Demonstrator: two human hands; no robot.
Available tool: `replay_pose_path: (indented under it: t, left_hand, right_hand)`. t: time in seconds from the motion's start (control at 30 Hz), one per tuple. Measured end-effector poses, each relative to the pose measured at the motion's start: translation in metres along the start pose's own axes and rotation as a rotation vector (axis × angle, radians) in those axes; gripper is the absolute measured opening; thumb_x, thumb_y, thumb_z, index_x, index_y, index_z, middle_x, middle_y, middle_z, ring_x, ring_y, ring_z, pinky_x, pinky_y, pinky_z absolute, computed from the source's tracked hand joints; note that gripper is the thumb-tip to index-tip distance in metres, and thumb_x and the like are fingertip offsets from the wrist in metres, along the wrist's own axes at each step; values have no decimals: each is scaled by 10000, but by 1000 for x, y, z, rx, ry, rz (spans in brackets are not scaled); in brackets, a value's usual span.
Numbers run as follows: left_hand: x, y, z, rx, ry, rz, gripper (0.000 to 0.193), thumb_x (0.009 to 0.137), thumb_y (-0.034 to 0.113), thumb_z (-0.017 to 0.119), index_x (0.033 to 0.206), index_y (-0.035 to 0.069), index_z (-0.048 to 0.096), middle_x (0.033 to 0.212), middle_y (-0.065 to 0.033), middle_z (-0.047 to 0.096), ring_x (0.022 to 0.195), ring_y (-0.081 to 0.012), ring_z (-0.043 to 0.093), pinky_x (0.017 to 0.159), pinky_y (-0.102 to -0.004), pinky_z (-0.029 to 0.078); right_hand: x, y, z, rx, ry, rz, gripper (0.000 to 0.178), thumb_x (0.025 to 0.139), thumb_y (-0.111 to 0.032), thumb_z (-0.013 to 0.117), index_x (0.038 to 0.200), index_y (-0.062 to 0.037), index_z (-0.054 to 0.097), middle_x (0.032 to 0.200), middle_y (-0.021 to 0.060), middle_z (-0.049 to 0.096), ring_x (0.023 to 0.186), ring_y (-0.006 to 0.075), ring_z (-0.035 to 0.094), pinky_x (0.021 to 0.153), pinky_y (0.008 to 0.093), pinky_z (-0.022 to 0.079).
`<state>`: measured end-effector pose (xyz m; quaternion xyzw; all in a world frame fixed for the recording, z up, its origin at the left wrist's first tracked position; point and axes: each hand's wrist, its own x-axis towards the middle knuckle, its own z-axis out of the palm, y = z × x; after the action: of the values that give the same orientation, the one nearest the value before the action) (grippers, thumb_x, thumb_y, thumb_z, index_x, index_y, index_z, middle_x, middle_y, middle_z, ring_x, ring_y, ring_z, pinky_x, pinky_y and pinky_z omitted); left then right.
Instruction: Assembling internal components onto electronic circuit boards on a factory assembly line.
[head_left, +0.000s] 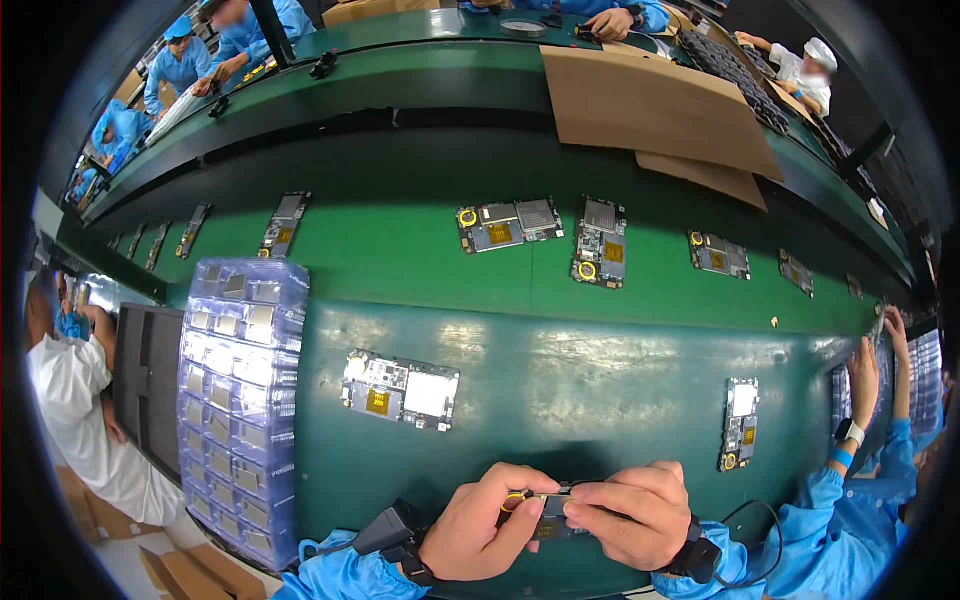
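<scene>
Clock read from the hands. Table (pixel 600 430) all around; green strip (pixel 390 260) at twelve, row of boards (pixel 600 217) along it. Clear plastic tray (pixel 240 410), flat grey pieces in its pockets, between nine and ten. Left hand (pixel 480 525) and right hand (pixel 638 515) near together, fingers pinched narrow on the held board (pixel 553 520) between them, partly covered. First loose board (pixel 400 390) at ten, second loose board (pixel 740 425) at two.

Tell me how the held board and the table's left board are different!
The held board is between the left hand and right hand; the left board lies on the table. Fingers partly cover the held board; the left board is uncovered. The held board's round part is yellow-rimmed; the left board's looks pale. Both are circuit boards.
</scene>
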<state>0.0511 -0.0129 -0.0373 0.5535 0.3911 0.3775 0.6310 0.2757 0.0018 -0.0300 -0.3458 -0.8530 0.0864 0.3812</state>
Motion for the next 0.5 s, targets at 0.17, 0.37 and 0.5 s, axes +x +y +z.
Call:
replay_pose_path:
  t: [0.17,0.37,0.5]
  left_hand:
    - [2,-3,0,20,64,19,211,1043,58,549,1242,2,510,966,-126,707,703,-138,720,593,-278,570]
    - [0,-3,0,69,33,54,183,1027,0,535,1199,-28,477,1006,-176,685,723,-152,716,580,-274,576]
    - [0,-2,1,81,41,53,186,1025,-2,535,1200,-28,475,1013,-177,690,728,-152,717,582,-270,576]
  right_hand:
    - [2,2,5,17,10,28,309,659,-142,883,960,-166,817,1048,-47,746,883,135,603,720,289,401]
    - [-2,1,5,32,14,38,299,678,-131,882,968,-167,819,1062,-46,743,905,143,598,733,296,414]
    - [-3,0,4,31,6,39,311,671,-139,895,971,-167,819,1060,-49,742,919,158,596,746,301,423]
